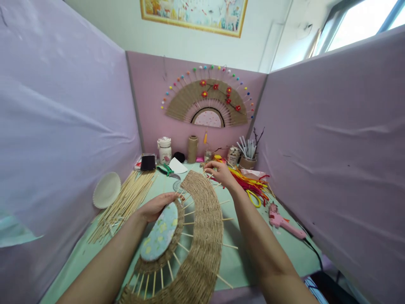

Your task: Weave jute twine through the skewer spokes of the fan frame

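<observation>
A large woven fan of brown twine on thin wooden sticks tilts across the front of the table. Its inner half-disc is covered in pale blue floral cloth and edged with twine. My left hand grips the upper end of this half-disc, thumb on top and the other fingers partly hidden beneath. At the far end of the woven band, my right hand has its fingertips pinched around the tip of a thin wooden stick. Other stick ends poke out beyond the band's outer edge.
Loose wooden sticks and a white dish lie left. Green-handled pliers sit behind the fan. On the right are red and yellow fuzzy stems, yellow-handled scissors and a pink glue gun. A finished fan hangs on the back panel.
</observation>
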`<state>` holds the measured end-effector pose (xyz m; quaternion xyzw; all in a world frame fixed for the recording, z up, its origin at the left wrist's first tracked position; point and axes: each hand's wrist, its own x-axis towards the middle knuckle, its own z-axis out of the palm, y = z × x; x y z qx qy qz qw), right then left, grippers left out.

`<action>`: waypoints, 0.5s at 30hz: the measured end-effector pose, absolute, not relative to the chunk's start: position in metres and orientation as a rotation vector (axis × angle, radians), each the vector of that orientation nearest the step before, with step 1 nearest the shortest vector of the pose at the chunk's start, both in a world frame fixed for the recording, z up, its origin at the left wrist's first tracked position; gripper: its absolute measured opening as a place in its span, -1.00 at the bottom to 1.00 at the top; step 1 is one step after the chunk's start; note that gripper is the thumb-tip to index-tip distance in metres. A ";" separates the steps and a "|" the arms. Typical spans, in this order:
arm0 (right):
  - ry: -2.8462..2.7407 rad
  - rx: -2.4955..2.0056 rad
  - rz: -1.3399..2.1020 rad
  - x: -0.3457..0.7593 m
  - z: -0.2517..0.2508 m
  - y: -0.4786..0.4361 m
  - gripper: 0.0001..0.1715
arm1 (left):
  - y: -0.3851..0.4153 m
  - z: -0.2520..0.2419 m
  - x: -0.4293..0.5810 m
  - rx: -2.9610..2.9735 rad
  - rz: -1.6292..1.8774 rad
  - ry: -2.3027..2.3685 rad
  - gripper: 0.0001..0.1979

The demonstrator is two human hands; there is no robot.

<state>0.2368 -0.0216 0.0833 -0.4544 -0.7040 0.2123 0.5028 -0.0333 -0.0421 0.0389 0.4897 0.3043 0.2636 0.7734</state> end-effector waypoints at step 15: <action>-1.894 -0.961 0.920 0.261 0.109 0.034 -0.84 | -0.016 0.053 -0.032 1.071 0.530 0.743 -0.65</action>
